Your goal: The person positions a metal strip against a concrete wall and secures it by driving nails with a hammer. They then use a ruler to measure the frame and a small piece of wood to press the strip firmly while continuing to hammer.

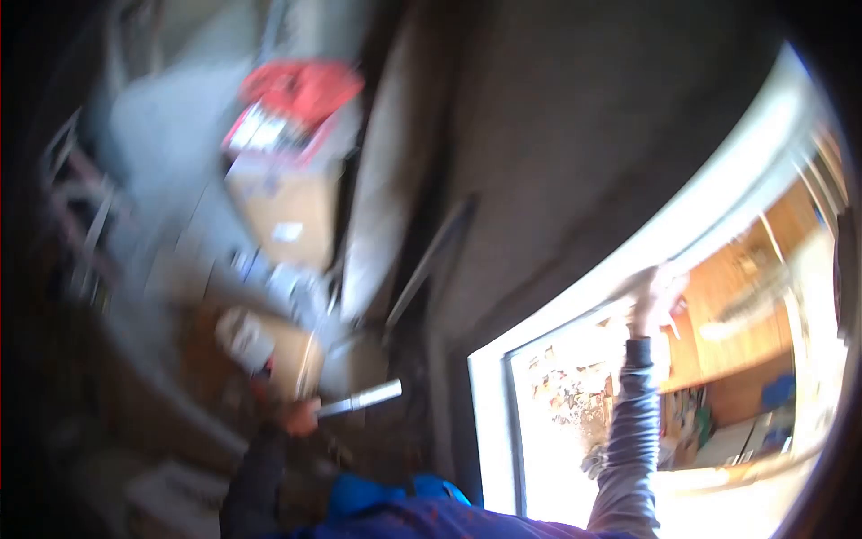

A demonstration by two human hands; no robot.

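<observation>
At the lower left, my left hand (299,418) is closed around one end of a long, narrow, pale metallic tool (361,398). Its far end points right and slightly up, and blur hides its exact kind. My right arm reaches up along the bright window, and my right hand (657,296) overlaps the inner edge of the white window frame (575,316). Glare and motion smear its fingers, so I cannot tell whether they grip anything. A dark grey wall surface (548,162) borders the frame on its upper left side.
Cardboard boxes (292,211) stand at the left, topped by a red bag (310,88). Another box (292,359) is close to my left hand, with a white container (242,334) by it. Through the window show wooden panels (718,296) and cluttered items. A blurred metal rack (85,207) stands far left.
</observation>
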